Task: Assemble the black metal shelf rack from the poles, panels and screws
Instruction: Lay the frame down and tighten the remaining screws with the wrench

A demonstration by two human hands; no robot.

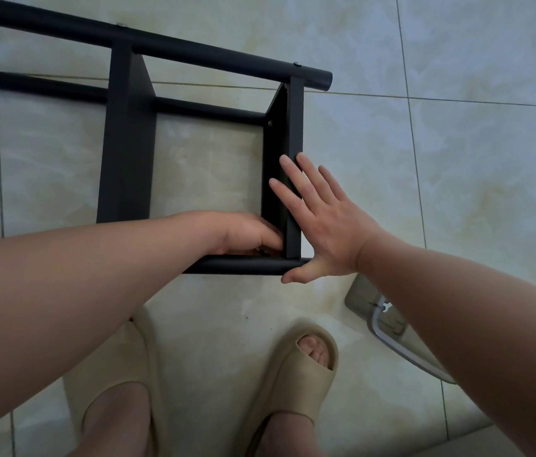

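The black metal rack lies on its side on the tiled floor. A far pole (194, 51) and a lower pole (204, 107) run left to right. Two panels cross them: a left panel (128, 143) and an end panel (288, 133). A near pole (243, 266) sits at the end panel's near corner. My right hand (322, 222) lies flat with straight fingers against the end panel's outer face. My left hand (247, 234) reaches inside that corner, its fingers curled there; whatever they hold is hidden.
A clear plastic bag (388, 328) with a white part lies on the floor at the right, partly under my right forearm. My two feet in beige slippers (296, 374) stand just in front of the rack.
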